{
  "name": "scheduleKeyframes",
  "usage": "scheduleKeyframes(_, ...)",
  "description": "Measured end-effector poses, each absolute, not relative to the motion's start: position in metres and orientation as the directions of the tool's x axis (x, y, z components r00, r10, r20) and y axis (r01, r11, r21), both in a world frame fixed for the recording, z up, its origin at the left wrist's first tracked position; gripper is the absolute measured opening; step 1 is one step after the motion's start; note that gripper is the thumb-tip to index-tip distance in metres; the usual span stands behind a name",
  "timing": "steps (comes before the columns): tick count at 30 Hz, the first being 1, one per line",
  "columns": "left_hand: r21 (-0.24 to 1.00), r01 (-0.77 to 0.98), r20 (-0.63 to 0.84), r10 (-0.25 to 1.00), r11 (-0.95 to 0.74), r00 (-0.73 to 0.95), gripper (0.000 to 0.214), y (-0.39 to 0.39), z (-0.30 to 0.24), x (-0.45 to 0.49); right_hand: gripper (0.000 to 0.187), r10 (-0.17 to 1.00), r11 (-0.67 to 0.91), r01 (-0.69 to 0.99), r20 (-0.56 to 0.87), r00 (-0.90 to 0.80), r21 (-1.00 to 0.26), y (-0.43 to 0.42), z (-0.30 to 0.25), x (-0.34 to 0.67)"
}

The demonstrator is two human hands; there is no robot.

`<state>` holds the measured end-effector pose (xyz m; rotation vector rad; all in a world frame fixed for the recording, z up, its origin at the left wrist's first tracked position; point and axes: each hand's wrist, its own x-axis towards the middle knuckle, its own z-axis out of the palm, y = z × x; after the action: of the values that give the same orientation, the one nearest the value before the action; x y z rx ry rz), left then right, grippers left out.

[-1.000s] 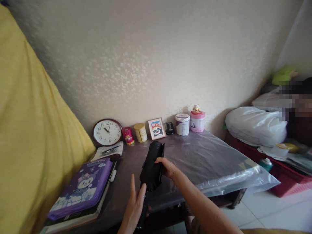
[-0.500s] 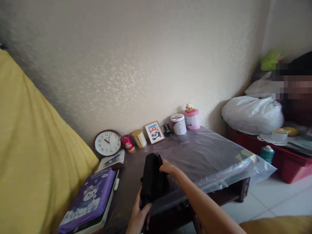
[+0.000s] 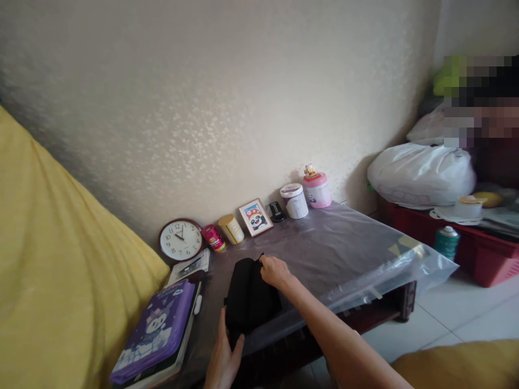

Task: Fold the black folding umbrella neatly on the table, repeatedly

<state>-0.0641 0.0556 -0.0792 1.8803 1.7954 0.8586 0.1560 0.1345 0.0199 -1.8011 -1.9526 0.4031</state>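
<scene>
A folded black umbrella (image 3: 247, 298) lies near the front edge of a dark table (image 3: 332, 248) covered with clear plastic sheet. My right hand (image 3: 274, 270) is closed on the umbrella's far top end. My left hand (image 3: 221, 361) grips its near lower end, thumb against the black fabric. The handle is hidden below the table edge.
A wall clock (image 3: 180, 239), a red tin (image 3: 213, 237), a yellow tin (image 3: 231, 229), a panda picture frame (image 3: 255, 216), and two tubs (image 3: 294, 200) line the wall. A purple case (image 3: 156, 329) lies on the left beside yellow fabric (image 3: 52, 281). Another person sits at far right behind a red bin (image 3: 458, 243).
The umbrella has come down from a raised, stretched pose to lie lower and more bunched on the table. My left hand went from flat beside it to gripping it. The view shifted right.
</scene>
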Motion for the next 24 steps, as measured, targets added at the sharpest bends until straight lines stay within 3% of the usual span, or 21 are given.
scheduleKeyframes(2,0.499,0.849,0.199,0.976,-0.175,0.084,0.071,0.050,-0.072,-0.064,0.035,0.987,0.133,0.863,0.148,-0.069,-0.487,0.133,0.020,0.156)
scheduleKeyframes(5,0.280,0.958,0.101,0.994,-0.057,0.029,0.067,0.041,-0.061,-0.057,0.035,0.983,0.151,0.870,0.164,-0.082,-0.470,0.131,0.021,0.155)
scheduleKeyframes(10,-0.047,0.994,0.189,0.976,-0.100,0.107,0.072,0.035,-0.049,-0.039,0.036,0.983,0.153,0.868,0.162,-0.085,-0.473,0.130,0.020,0.158)
scheduleKeyframes(13,-0.185,0.976,0.152,0.978,-0.112,0.140,0.083,0.039,-0.048,-0.031,0.036,0.983,0.147,0.873,0.163,-0.080,-0.464,0.131,0.019,0.162)
scheduleKeyframes(17,-0.194,0.979,0.036,0.996,-0.067,0.076,0.087,0.048,-0.048,-0.026,0.035,0.987,0.129,0.875,0.145,-0.068,-0.467,0.132,0.020,0.167)
scheduleKeyframes(24,-0.053,0.999,-0.028,1.000,-0.002,0.000,0.082,0.059,-0.043,-0.035,0.033,0.987,0.124,0.866,0.153,-0.056,-0.484,0.131,0.022,0.177)
